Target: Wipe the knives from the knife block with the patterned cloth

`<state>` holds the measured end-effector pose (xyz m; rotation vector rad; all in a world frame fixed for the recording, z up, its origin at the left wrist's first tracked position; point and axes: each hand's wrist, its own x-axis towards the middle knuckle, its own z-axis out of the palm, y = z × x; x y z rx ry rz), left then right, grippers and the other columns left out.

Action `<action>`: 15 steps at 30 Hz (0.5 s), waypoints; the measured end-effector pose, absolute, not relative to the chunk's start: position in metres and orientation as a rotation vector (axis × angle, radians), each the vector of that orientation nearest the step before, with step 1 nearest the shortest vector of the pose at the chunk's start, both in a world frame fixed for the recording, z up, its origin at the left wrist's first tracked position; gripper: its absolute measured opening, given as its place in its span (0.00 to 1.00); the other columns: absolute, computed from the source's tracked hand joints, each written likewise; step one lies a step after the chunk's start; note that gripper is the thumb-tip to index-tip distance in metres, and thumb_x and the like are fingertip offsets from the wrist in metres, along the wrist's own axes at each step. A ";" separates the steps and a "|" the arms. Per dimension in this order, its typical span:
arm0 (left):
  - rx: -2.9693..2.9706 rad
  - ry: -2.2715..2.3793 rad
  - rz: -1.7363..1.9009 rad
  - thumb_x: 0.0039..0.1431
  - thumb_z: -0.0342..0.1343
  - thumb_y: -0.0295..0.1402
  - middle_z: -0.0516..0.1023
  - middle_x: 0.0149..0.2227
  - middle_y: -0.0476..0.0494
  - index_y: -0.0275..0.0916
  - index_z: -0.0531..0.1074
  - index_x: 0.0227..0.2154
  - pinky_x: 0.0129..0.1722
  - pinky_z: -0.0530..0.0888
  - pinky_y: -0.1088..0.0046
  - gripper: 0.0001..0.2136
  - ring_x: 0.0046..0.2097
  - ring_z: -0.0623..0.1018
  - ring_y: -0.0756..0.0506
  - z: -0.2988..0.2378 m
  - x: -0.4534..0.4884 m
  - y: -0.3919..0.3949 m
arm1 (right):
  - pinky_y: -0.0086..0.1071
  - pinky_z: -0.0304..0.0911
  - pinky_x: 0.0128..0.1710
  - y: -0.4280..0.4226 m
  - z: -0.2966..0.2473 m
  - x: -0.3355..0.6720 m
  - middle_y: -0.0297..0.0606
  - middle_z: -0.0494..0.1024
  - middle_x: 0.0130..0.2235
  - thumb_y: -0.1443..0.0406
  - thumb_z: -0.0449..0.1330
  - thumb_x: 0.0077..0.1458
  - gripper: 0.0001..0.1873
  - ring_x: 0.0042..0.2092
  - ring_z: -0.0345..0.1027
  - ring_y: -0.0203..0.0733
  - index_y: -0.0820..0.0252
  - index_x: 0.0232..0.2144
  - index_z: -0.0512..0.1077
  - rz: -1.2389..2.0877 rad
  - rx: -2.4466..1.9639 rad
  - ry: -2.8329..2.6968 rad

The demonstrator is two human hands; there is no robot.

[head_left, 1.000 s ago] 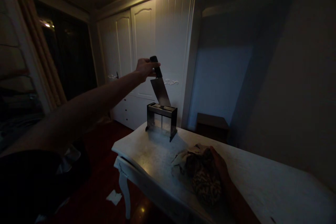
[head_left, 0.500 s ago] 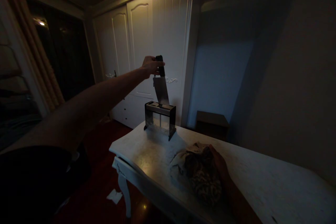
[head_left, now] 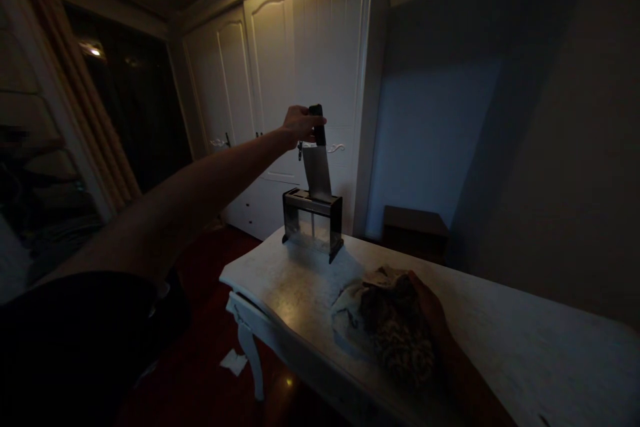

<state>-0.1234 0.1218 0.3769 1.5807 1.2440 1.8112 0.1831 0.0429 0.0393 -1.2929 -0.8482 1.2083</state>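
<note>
Dim light: left hand (head_left: 300, 125) closed round the black handle of a cleaver (head_left: 318, 170), blade hanging down into the top of the rack (head_left: 313, 223) at the far left end of the table (head_left: 295, 283); likely heavy, stiff, sharp, so handle-only grip; right hand (head_left: 431, 313) rests on a cloth (head_left: 387, 333), curl too dark to tell.

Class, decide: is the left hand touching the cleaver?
Touching. The head view shows the left hand closed round the black handle of the cleaver, whose blade stands upright at the top of the knife block.
</note>
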 end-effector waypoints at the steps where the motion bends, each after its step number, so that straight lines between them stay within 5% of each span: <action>1: 1.590 1.253 1.800 0.46 0.65 0.20 0.73 0.27 0.41 0.33 0.68 0.26 0.42 0.76 0.48 0.10 0.39 0.80 0.37 0.376 -0.122 0.121 | 0.42 0.68 0.49 0.042 0.041 0.183 0.44 0.82 0.32 0.51 0.66 0.41 0.19 0.47 0.74 0.57 0.63 0.25 0.79 1.224 -1.305 -0.832; 15: 1.608 1.318 1.770 0.45 0.66 0.20 0.73 0.27 0.42 0.32 0.68 0.28 0.43 0.76 0.49 0.11 0.40 0.79 0.37 0.376 -0.117 0.123 | 0.41 0.69 0.47 0.043 0.034 0.183 0.44 0.82 0.33 0.50 0.66 0.42 0.21 0.49 0.74 0.57 0.64 0.29 0.80 1.241 -1.304 -0.822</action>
